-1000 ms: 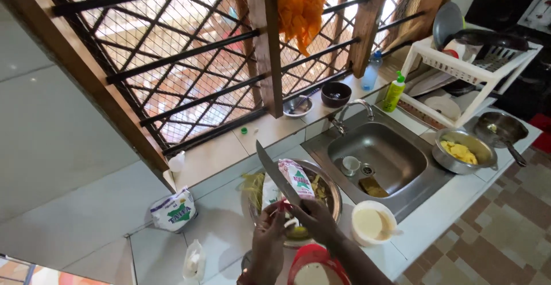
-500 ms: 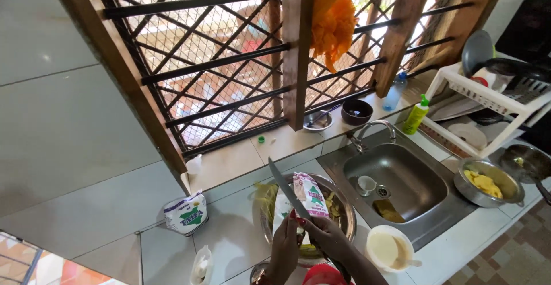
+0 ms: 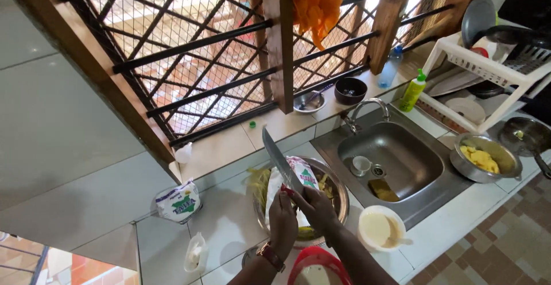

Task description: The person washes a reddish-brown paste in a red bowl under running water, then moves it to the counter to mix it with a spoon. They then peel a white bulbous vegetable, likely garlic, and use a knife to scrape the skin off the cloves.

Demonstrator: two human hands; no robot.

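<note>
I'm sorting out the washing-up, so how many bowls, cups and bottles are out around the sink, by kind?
Metal bowls: 3
Dark bowl: 1
White cups: 2
Bottles: 2
Total: 8

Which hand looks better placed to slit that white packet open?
Probably the right hand: it seems to grip the knife, blade raised beside the packet. The left hand steadies the packet over the metal bowl.
</note>
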